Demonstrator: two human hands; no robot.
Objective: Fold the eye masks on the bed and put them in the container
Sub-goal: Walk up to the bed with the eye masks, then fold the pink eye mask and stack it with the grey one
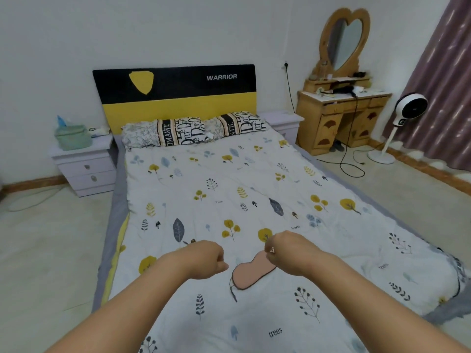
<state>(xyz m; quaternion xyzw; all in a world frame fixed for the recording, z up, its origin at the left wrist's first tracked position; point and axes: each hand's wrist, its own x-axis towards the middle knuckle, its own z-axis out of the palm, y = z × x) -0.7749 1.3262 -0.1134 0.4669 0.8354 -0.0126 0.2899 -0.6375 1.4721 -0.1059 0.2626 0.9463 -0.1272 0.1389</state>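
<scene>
A pink eye mask (248, 273) with a dark edge lies flat on the leaf-patterned quilt (229, 189) near the foot of the bed. My right hand (288, 250) hovers over the mask's upper right end with its fingers curled; a grip on the mask cannot be confirmed. My left hand (206, 258) is held as a loose fist just left of the mask, apart from it. A dark strap (233, 289) trails from the mask's lower left. No container shows on the bed.
Two pillows (193, 132) lie at the headboard. A green bag (73, 137) sits on the left nightstand (84, 166). At the right stand a wooden dressing table (341, 118) with a heart mirror, a white fan (405, 115) and a floor cable (351, 169).
</scene>
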